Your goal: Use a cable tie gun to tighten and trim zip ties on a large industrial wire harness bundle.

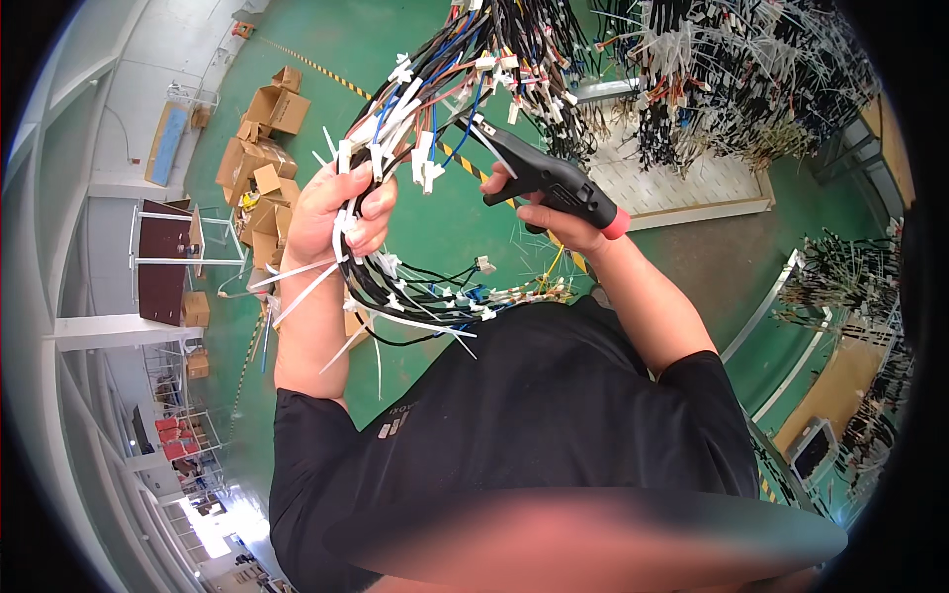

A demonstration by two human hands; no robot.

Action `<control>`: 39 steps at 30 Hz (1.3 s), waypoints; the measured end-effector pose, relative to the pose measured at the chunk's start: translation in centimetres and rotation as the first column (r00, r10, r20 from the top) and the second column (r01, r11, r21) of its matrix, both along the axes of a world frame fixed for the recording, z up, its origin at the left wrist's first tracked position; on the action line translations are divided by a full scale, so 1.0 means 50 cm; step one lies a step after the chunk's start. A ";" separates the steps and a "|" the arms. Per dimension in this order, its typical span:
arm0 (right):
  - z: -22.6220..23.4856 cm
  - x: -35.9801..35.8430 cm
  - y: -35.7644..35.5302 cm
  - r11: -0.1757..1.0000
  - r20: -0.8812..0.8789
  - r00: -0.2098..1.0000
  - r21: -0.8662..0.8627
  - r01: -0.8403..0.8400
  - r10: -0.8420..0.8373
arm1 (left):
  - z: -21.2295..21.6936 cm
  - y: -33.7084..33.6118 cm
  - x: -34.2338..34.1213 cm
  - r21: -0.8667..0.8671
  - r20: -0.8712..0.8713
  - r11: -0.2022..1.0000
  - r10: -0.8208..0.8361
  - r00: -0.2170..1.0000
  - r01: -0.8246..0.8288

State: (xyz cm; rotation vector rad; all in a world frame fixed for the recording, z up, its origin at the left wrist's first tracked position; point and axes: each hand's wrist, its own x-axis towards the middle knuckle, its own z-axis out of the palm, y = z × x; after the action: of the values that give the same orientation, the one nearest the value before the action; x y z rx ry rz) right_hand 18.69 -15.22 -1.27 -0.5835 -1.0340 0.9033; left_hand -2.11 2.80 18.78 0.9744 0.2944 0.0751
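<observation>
- Head view: the left hand [341, 208] is closed around a thick wire harness [415, 119] of black, blue and red leads, bristling with white cable ties [297, 287] whose loose tails stick out to the left and below.
- The harness runs up and away to the far top of the scene, and a lower loop of it curls back toward the person's black shirt [514, 425].
- The right hand [563, 222] grips a black cable-tie gun [549, 183] with a red butt, its nose pointing left at the bundle, just beside the wires.
- Below lies a green painted floor [445, 237] crossed by a yellow-and-black striped line [326, 67].
- Far left on the floor sits a heap of open cardboard boxes [262, 148].
- Far right, a pale perforated board [682, 183] carries many more hanging harnesses [732, 79].
- At the left stands a dark-topped worktop [163, 262] on a white frame.
</observation>
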 end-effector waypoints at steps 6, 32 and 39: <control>0.002 -0.001 0.009 0.999 -0.002 0.999 0.019 0.041 -0.041 | -0.002 -0.008 0.005 0.024 -0.004 1.000 0.002 1.000 -0.002; -0.005 -0.012 0.054 0.963 0.287 0.922 0.142 0.227 -0.260 | -0.003 -0.010 0.001 0.001 -0.028 1.000 -0.007 1.000 0.007; 0.028 0.028 0.049 0.933 0.373 0.860 0.228 0.277 -0.347 | 0.002 -0.012 -0.005 0.036 -0.015 0.999 -0.035 0.999 0.036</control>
State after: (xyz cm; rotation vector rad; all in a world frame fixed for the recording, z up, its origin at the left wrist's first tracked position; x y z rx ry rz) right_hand 20.09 -12.79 0.11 -0.7931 -1.3296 0.4033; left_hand -2.37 2.18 18.90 1.0158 0.2897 0.0409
